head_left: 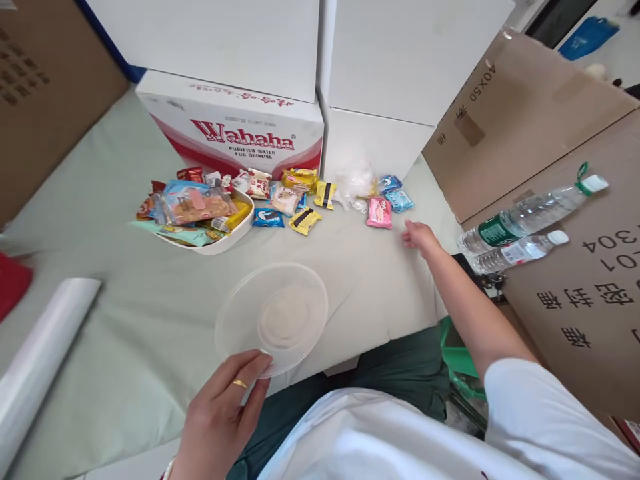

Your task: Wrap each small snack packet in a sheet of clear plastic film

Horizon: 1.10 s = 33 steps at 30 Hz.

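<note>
My left hand point(227, 400) grips the near rim of a round translucent plastic bowl point(285, 317) between thumb and fingers, low over the front of the table; nothing shows inside the bowl. Off to the right, my right hand point(420, 238) is by the table surface, its fingers loosely bent and slightly apart, with nothing visible in them. Closest to it are a pink snack packet point(379, 213) and a light blue packet point(399, 201). A darker blue packet point(389, 183) lies just behind those, beside a crumpled clear plastic bag point(355, 181).
A white tray point(220, 245) heaped with snacks stands left, with yellow packets point(305, 220) and a blue packet point(269, 218) beside it. White boxes point(375, 140) and a Wahaha carton point(235, 140) wall the back. Two water bottles point(537, 210) are right; a white roll point(45, 367) lies left.
</note>
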{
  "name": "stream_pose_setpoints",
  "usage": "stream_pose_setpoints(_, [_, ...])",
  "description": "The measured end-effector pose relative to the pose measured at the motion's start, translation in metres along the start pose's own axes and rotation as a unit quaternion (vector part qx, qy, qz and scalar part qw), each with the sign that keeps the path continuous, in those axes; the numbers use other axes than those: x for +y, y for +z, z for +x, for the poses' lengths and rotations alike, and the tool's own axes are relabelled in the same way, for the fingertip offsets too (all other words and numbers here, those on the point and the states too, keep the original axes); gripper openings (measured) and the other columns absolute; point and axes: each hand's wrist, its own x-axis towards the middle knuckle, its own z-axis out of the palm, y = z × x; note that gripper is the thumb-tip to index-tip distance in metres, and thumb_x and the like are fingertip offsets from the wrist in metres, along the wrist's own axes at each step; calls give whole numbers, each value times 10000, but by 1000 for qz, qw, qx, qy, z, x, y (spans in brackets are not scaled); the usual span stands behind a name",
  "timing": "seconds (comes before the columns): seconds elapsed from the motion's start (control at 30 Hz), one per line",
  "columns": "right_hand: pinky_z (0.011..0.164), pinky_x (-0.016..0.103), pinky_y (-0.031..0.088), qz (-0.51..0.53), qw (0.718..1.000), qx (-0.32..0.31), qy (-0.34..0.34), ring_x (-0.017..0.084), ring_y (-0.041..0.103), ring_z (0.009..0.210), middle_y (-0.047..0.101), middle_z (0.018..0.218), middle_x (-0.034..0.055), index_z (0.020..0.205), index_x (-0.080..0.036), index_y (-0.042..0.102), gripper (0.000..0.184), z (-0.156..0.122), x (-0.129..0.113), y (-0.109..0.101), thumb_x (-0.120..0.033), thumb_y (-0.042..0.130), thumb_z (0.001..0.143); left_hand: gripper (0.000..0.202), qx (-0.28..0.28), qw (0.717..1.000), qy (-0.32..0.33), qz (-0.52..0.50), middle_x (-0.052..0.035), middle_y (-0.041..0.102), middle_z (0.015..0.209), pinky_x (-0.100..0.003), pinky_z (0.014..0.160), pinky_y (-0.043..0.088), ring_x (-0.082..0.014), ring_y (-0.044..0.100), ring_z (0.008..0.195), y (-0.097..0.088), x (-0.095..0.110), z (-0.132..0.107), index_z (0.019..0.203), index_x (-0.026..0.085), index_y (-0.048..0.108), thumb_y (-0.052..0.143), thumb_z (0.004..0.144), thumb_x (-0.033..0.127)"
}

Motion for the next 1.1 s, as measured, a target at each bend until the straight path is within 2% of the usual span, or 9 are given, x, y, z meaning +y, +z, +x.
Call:
stream_pose_setpoints(0.17, [611,246,511,-12,999,-16,29,141,609,680,656,705,11,862,-158,648,294,40,-37,63,-320,884,798,178,13,1000,-21,3,-52,715,1010,-237,722,610,-146,732,821,1,2,-7,1098,234,649,583,988,111])
stream_pose_setpoints(0.33, [653,249,541,52,997,-47,23,123,632,676,685,744,-8,910,-165,647,198,30,-44,83,-132,813,808,196,18,1000,-18,-5,-54,715,1026,-245,746,593,-146,719,848,3,6,-5,1088,226,659,597,967,84])
stream_pose_setpoints(0.47, [681,281,565,96,994,-52,7,141,657,690,692,750,-9,936,-176,634,192,9,-37,58,-114,771,817,204,24,1000,2,-10,-53,727,1023,-269,739,571,-159,701,844,13,12,9,1087,231,665,606,954,88])
stream_pose_setpoints(0.6, [716,297,564,125,991,-44,-37,150,662,718,705,786,-8,924,-188,618,254,-19,-27,3,-199,827,780,184,-22,999,34,-10,-63,742,1016,-290,739,561,-175,685,845,32,23,36,1068,228,685,563,974,127])
stream_pose_setpoints(0.67, [710,278,546,132,982,-94,-94,144,660,737,724,849,-5,946,-195,624,341,-40,-26,-27,-273,883,738,200,-61,996,57,3,-75,737,997,-311,752,553,-183,674,846,47,28,52,1051,209,689,509,997,141])
stream_pose_setpoints(0.77, [749,296,552,83,942,-278,-167,184,701,849,760,1001,18,1220,-234,623,590,-79,-33,-56,-382,913,728,249,-136,985,98,27,-85,715,960,-344,742,522,-198,647,819,73,35,74,1005,190,690,446,1012,141])
stream_pose_setpoints(0.87, [807,329,554,-66,879,-417,-220,227,708,952,757,1096,40,1419,-248,529,696,-114,-40,-52,-407,840,817,270,-205,970,118,48,-92,697,957,-364,752,498,-210,636,824,100,43,91,951,185,690,433,1017,135])
stream_pose_setpoints(1.0, [792,294,498,-339,775,-445,-295,220,679,898,751,1077,64,1306,-186,597,405,-131,-32,-14,-330,684,938,265,-233,965,115,41,-96,683,948,-368,776,515,-219,643,853,121,52,101,957,175,693,439,1014,124])
stream_pose_setpoints(1.1, [796,292,485,-399,731,-456,-315,225,679,901,757,1101,95,1313,-165,588,314,-130,-16,13,-305,502,1046,262,-202,974,98,3,-115,672,1034,-360,779,558,-215,659,880,122,53,97,1073,170,690,444,1002,117])
